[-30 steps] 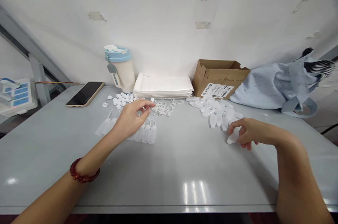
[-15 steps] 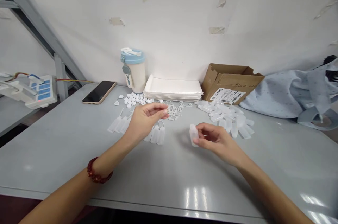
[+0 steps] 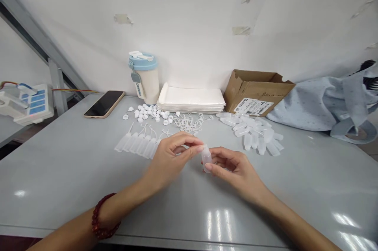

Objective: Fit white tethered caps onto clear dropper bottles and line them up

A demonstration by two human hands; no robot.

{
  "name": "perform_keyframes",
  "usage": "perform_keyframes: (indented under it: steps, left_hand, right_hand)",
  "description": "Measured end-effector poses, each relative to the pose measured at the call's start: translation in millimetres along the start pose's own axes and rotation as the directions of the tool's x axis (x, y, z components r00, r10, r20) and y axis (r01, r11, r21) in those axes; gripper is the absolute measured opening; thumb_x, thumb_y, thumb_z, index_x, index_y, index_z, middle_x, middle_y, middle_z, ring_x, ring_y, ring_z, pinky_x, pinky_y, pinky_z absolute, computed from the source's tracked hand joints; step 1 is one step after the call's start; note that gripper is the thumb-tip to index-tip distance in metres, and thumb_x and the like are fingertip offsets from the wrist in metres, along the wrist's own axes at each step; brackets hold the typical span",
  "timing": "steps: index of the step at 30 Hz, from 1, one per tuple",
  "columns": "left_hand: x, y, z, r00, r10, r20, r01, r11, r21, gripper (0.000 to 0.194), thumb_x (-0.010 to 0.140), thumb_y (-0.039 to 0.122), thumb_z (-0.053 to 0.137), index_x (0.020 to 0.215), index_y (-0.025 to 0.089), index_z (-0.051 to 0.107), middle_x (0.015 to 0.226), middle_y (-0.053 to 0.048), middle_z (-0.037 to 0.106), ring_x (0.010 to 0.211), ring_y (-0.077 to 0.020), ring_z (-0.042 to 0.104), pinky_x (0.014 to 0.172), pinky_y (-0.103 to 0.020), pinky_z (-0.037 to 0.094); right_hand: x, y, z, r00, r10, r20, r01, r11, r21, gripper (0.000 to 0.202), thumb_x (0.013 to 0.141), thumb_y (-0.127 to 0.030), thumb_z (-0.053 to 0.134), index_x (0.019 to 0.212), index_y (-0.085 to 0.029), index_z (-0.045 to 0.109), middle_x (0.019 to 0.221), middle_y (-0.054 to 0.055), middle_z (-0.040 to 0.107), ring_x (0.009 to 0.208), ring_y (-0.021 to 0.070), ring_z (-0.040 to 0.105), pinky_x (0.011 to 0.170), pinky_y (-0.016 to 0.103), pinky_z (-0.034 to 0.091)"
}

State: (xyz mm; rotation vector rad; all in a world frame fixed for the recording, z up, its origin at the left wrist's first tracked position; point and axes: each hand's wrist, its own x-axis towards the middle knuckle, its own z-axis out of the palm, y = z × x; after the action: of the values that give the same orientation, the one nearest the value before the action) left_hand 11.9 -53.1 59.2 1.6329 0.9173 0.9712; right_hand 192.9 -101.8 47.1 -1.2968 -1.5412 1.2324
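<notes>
My right hand (image 3: pixel 233 166) pinches a small translucent plastic bottle (image 3: pixel 207 160) between thumb and fingers, nearly upright above the table. At the bottle's neck, my left hand (image 3: pixel 177 152) has its thumb and fingertips pressed together; whatever they hold is too small or hidden to make out. Left of that hand lies a row of similar bottles (image 3: pixel 137 143) with thin white straps at their necks, partly covered by the hand. Behind it are a heap of loose white straps (image 3: pixel 189 123) and scattered small white caps (image 3: pixel 144 113). A pile of bare bottles (image 3: pixel 254 131) lies to the right.
Along the wall stand a phone (image 3: pixel 104 104), a cream tumbler with a blue lid (image 3: pixel 147 81), a stack of white envelopes (image 3: pixel 191 99) and an open cardboard box (image 3: pixel 256 91). Light blue fabric (image 3: pixel 310 103) lies far right, a white device with blue keys (image 3: pixel 37 103) far left.
My left hand has moved right and down from beside the straps to the bottle's neck. My right hand has brought the bottle slightly left and lower. The view has shifted a little.
</notes>
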Motion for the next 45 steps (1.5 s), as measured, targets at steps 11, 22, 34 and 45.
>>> perform_keyframes:
  steps: [11,22,34,45]
  left_hand:
    - [-3.2,-18.9,3.2,0.822,0.568,0.038,-0.544,0.765,0.346,0.018,0.084,0.006,0.059,0.093,0.017,0.069,0.093,-0.005,0.064,0.080,-0.0111,0.062,0.069,-0.021,0.051]
    - [-8.2,-18.1,7.2,0.704,0.704,0.088,-0.671,0.620,0.408,0.024,0.085,0.000,0.054,0.102,0.015,0.063,0.096,-0.008,0.065,0.085,-0.0125,0.063,0.071,-0.024,0.055]
    - [-8.0,-20.9,11.7,0.660,0.740,0.129,-0.737,0.604,0.305,0.032,0.085,-0.001,0.053,0.112,0.014,0.058,0.103,-0.011,0.065,0.095,-0.0165,0.062,0.079,-0.030,0.056]
    - [-6.6,-17.7,9.5,0.705,0.690,0.162,-0.708,0.671,0.220,0.027,0.084,-0.001,0.052,0.105,0.014,0.060,0.097,-0.009,0.066,0.096,-0.0178,0.061,0.082,-0.032,0.054]
  right_hand:
    - [-4.8,16.0,6.0,0.919,-0.384,-0.089,0.330,0.873,-0.359,0.044,0.084,-0.019,0.060,0.124,-0.023,0.040,0.079,-0.001,0.068,0.065,0.0117,0.059,0.063,0.024,0.055]
    - [-7.1,16.0,5.0,0.857,-0.509,-0.088,0.401,0.762,-0.509,0.040,0.086,-0.016,0.057,0.120,-0.025,0.039,0.085,0.001,0.067,0.065,0.0117,0.062,0.063,0.023,0.055]
    - [-7.1,13.5,6.1,0.955,-0.287,-0.070,0.268,0.943,-0.198,0.024,0.088,-0.019,0.053,0.103,-0.024,0.035,0.073,-0.003,0.065,0.069,0.0137,0.064,0.067,0.029,0.053]
    - [-8.3,3.2,6.1,0.991,-0.134,0.023,0.136,0.986,-0.101,0.034,0.086,-0.019,0.054,0.110,-0.025,0.031,0.072,-0.003,0.070,0.064,0.0140,0.065,0.065,0.028,0.052]
